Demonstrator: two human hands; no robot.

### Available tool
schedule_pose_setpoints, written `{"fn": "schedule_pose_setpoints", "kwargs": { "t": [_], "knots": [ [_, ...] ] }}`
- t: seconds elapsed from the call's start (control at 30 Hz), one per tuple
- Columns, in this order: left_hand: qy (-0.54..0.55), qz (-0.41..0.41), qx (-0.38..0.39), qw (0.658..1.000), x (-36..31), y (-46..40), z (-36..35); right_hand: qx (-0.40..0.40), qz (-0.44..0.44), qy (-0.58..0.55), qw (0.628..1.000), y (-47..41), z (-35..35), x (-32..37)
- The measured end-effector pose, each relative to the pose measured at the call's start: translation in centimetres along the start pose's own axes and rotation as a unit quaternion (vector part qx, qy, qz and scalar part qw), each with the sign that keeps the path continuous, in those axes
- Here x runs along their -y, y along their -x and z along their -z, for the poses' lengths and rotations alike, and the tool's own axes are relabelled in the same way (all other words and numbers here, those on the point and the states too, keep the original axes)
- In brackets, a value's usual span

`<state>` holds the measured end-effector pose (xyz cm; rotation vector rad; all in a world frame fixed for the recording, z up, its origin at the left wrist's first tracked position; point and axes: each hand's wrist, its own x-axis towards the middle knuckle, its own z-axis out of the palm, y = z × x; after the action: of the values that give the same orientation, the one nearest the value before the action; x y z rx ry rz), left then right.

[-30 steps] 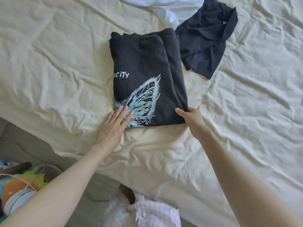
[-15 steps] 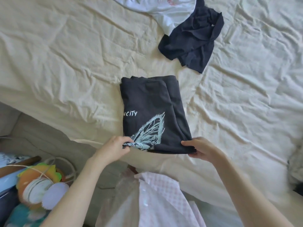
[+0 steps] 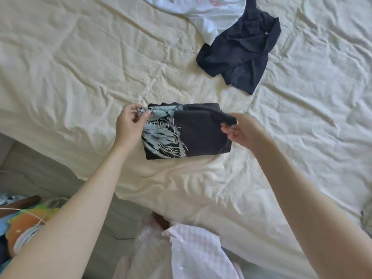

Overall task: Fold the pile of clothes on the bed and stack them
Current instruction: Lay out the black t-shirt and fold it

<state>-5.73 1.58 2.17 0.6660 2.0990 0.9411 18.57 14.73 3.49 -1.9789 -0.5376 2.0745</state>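
Note:
A black T-shirt with a pale blue butterfly print (image 3: 193,133) lies on the cream bed sheet (image 3: 80,81), doubled over on itself into a short rectangle. My left hand (image 3: 130,121) pinches the folded-over edge at its far left corner. The far right corner is pinched by my right hand (image 3: 239,129), fingers curled round the cloth. Both held corners are a little above the lower layer. A crumpled dark navy garment (image 3: 239,51) lies unfolded further back on the right, partly on a white garment (image 3: 211,15) at the top edge.
The bed's near edge (image 3: 104,182) runs diagonally below my arms. On the floor at lower left are a colourful toy and a cord (image 3: 24,224). My pink checked clothing (image 3: 193,254) fills the bottom centre.
My hands took hold of the shirt's near hem and carried it away from me over the shirt, folding it in half. The print now faces up inverted.

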Motion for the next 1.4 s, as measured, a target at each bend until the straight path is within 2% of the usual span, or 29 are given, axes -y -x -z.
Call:
{"fn": "schedule_pose_setpoints", "kwargs": {
  "t": [0.07,0.13,0.17,0.2,0.23,0.27,0.3,0.33,0.37,0.43,0.5,0.6,0.77,0.9,0.97,1.03,1.07,1.13,1.2,1.27,1.3,1.4],
  "knots": [
    [0.029,0.069,-0.011,0.997,0.5,-1.9,-1.2,-0.015,0.037,0.005,0.999,-1.6,-1.2,0.7],
    [-0.024,0.082,-0.017,0.996,1.5,-2.1,-2.0,-0.090,0.145,0.134,0.976,-2.5,-2.0,0.0],
    [-0.086,0.039,-0.022,0.995,2.1,-1.6,-2.3,-0.150,0.235,0.240,0.930,-2.7,-2.1,-1.2],
    [-0.158,-0.032,-0.026,0.987,2.6,-0.8,-2.7,-0.193,0.339,0.336,0.857,-2.5,-2.2,-2.5],
    [-0.231,-0.113,-0.023,0.966,3.0,0.0,-3.0,-0.202,0.435,0.411,0.776,-2.3,-2.5,-4.0],
    [-0.291,-0.181,-0.011,0.939,3.2,0.7,-3.5,-0.189,0.503,0.467,0.702,-2.2,-2.8,-5.4],
    [-0.337,-0.229,0.008,0.913,3.5,0.9,-4.2,-0.166,0.542,0.513,0.644,-2.5,-3.1,-6.4],
    [-0.376,-0.257,0.031,0.890,3.6,0.9,-5.1,-0.142,0.551,0.552,0.610,-3.2,-3.5,-7.2],
    [-0.412,-0.264,0.054,0.870,3.8,0.6,-5.9,-0.123,0.535,0.587,0.595,-4.2,-3.8,-7.6],
    [-0.464,-0.243,0.083,0.848,4.4,-0.4,-7.3,-0.114,0.473,0.644,0.590,-6.4,-4.0,-7.6],
    [-0.486,-0.218,0.084,0.842,5.6,-1.5,-8.3,-0.118,0.431,0.672,0.591,-8.7,-3.7,-7.5],
    [-0.503,-0.210,0.073,0.835,7.5,-2.5,-9.2,-0.121,0.443,0.667,0.586,-10.9,-3.4,-8.2],
    [-0.529,-0.187,0.090,0.823,7.6,-2.9,-9.7,-0.112,0.431,0.669,0.595,-11.5,-3.5,-8.3],
    [-0.512,-0.167,0.149,0.829,5.9,-3.0,-8.8,-0.068,0.405,0.656,0.633,-10.0,-3.8,-7.0],
    [-0.438,-0.187,0.160,0.865,4.9,-2.5,-7.5,-0.061,0.430,0.583,0.686,-8.6,-3.4,-6.5],
    [-0.308,-0.186,0.117,0.926,4.4,-1.3,-5.9,-0.133,0.449,0.488,0.737,-7.1,-2.3,-6.2],
    [-0.254,-0.165,0.093,0.948,4.5,-0.6,-5.1,-0.179,0.422,0.444,0.770,-6.6,-1.5,-6.0],
    [-0.203,-0.114,0.050,0.971,5.3,0.5,-3.8,-0.214,0.288,0.369,0.857,-6.5,0.0,-5.3],
    [-0.133,-0.015,-0.001,0.991,6.0,0.3,-2.9,-0.148,0.136,0.273,0.941,-7.0,1.1,-4.1],
    [-0.057,0.105,-0.031,0.992,6.1,-0.7,-2.6,-0.070,0.057,0.197,0.976,-7.4,1.9,-3.2],
    [-0.037,0.131,-0.023,0.990,6.2,-1.4,-2.6,-0.039,0.044,0.179,0.982,-7.6,2.2,-2.9],
    [-0.022,0.132,0.068,0.989,6.4,-2.5,-3.1,0.037,0.021,0.180,0.983,-8.0,2.6,-2.4]
  ]
}}
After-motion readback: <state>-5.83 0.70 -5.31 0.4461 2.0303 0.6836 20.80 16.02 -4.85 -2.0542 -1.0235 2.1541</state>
